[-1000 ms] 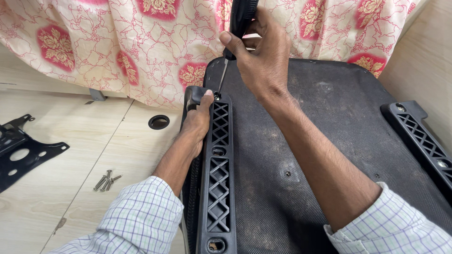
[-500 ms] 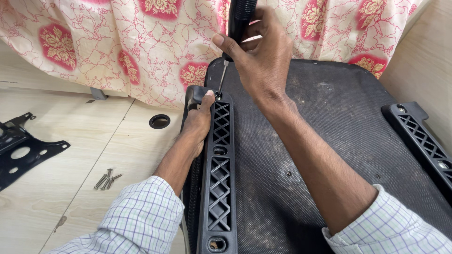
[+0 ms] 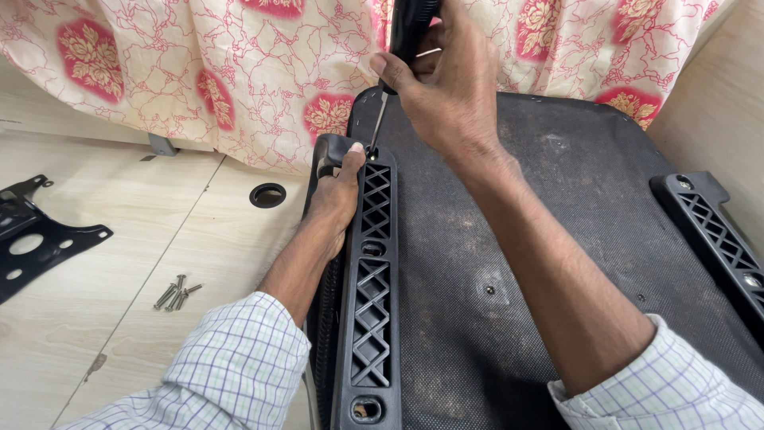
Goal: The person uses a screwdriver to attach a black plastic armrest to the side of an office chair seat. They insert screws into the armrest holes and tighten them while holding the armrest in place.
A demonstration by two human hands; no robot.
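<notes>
Far out to the left of my left hand I see a black metal bracket (image 3: pixel 36 243) lying flat on the pale wooden floor (image 3: pixel 119 239), and nearer in, still left of that forearm, a small cluster of loose screws (image 3: pixel 177 293). A round hole (image 3: pixel 268 194) in the floor sits just left of my left hand (image 3: pixel 338 199), which is wrapped around the outer edge of the black lattice arm bracket (image 3: pixel 370 302), thumb pressed near its top end. Just above and to the right, my right hand (image 3: pixel 446 91) is closed tight on the black handle of a screwdriver (image 3: pixel 398 56), its thin shaft angled down so the tip meets the bracket's top beside my left thumb. Under my right forearm spreads the dark chair seat underside (image 3: pixel 573 239), with a second lattice bracket (image 3: pixel 716 235) well off to its right. Floral cloth (image 3: pixel 199 72) hangs beyond both hands.
</notes>
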